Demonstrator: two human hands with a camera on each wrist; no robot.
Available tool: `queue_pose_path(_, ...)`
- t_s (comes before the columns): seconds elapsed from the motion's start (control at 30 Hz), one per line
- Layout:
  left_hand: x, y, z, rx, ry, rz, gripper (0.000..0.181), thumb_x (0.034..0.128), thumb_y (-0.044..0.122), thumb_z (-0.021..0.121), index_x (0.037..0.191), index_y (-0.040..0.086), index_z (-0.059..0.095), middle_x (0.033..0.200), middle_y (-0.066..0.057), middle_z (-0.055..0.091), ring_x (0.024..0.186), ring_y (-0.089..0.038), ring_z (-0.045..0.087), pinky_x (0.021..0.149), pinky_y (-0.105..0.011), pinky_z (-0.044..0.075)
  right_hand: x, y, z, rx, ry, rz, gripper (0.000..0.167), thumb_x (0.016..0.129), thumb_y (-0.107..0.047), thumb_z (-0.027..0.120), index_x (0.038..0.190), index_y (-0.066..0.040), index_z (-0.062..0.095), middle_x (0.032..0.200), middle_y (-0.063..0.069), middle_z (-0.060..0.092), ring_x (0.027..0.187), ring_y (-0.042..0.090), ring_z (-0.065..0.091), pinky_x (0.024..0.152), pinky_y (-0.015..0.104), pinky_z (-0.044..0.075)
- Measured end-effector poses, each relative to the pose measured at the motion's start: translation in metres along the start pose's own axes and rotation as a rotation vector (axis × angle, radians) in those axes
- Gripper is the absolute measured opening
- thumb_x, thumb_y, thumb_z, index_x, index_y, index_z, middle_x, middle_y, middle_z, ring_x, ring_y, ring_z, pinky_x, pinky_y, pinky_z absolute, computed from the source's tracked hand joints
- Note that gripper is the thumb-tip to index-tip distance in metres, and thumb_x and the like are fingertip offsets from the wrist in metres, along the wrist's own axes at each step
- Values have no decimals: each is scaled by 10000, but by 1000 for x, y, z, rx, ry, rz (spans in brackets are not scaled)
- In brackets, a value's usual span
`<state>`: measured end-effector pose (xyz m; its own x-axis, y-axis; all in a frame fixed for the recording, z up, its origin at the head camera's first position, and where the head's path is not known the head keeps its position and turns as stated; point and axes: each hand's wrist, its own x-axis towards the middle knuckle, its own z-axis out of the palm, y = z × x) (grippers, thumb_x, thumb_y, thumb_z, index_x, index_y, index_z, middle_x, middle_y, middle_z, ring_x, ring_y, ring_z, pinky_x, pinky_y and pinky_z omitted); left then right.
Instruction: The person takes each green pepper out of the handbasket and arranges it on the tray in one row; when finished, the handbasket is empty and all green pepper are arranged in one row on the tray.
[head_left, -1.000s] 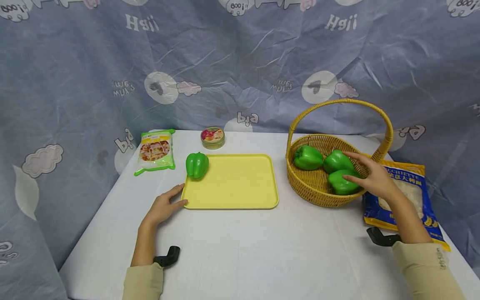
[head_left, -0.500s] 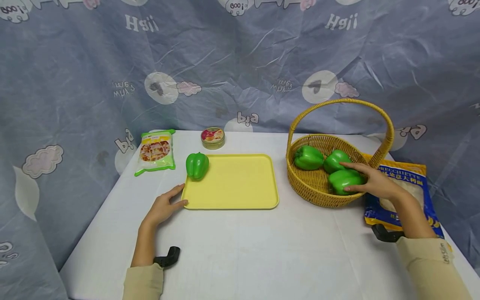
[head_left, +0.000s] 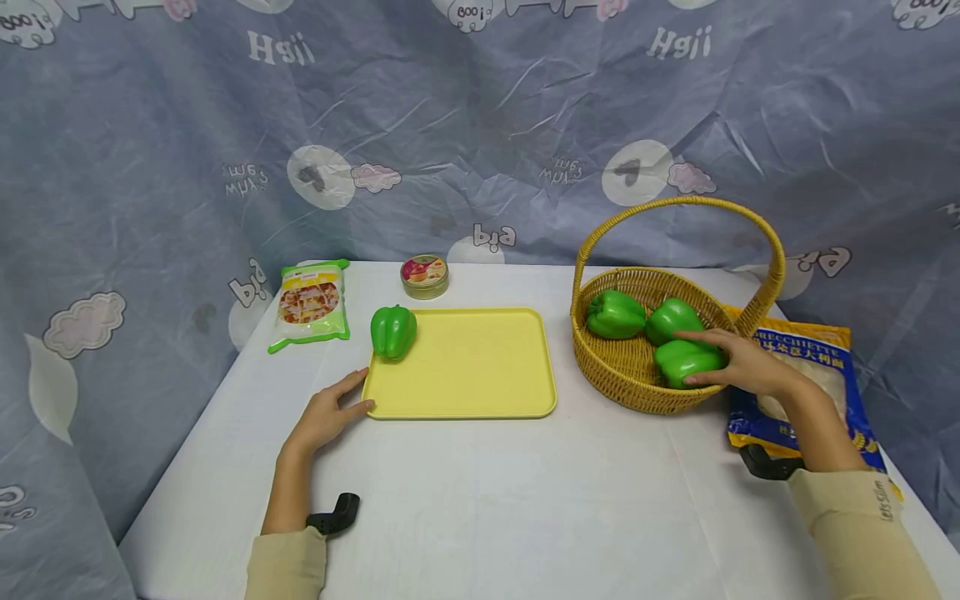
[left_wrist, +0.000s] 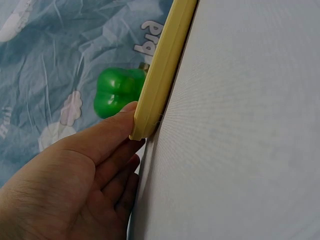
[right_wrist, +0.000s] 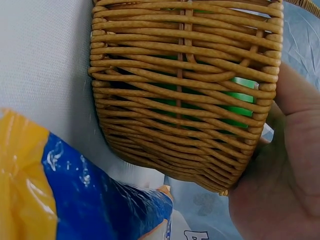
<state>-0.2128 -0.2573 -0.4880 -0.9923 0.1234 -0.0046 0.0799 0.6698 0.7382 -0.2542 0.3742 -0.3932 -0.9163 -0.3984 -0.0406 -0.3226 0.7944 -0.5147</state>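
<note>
Your basket (head_left: 630,387) stands on the right part of the white counter (head_left: 525,500), its tall handle up. Three green peppers are inside: a left pepper (head_left: 615,315), a back pepper (head_left: 673,320) and a front pepper (head_left: 681,364). Your right hand (head_left: 753,367) reaches over the basket's right side. It is part way closed, with your thumb and fingers around the front pepper, which is down in the basket. From your right wrist, you can see bits of green through the gaps in the basket.

Your yellow tray (head_left: 465,367) lies flat in the middle. One more green one, the tray pepper (head_left: 393,333), sits at its far left corner. Your left hand (head_left: 322,421) is loosely open, thumb and pointing finger touching the tray's left edge.

A blue bag (head_left: 817,358) lies beside the basket. A round tin (head_left: 424,277) and a green bag (head_left: 308,304) are behind the tray, to the left.
</note>
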Motion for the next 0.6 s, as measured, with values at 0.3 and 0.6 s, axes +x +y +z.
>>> queue_pose_path(0.3,0,0,0,-5,-4,-8,696,836,426,654,1420,159,388,1453,-108,341,1350,-331,241,1082,-515,199,2,-3,0,-1,7,36,747,767,-394,738,1385,-107,431,1398,338,258,1222,543,273,841,661,341)
queue_pose_path(0.6,0,0,0,-2,-2,-1,697,836,426,653,1420,152,387,1454,-102,341,1349,-330,242,1082,-514,199,2,-2,0,-51,1,19,736,779,-412,721,1402,-162,419,1342,264,390,1111,442,444,820,592,403)
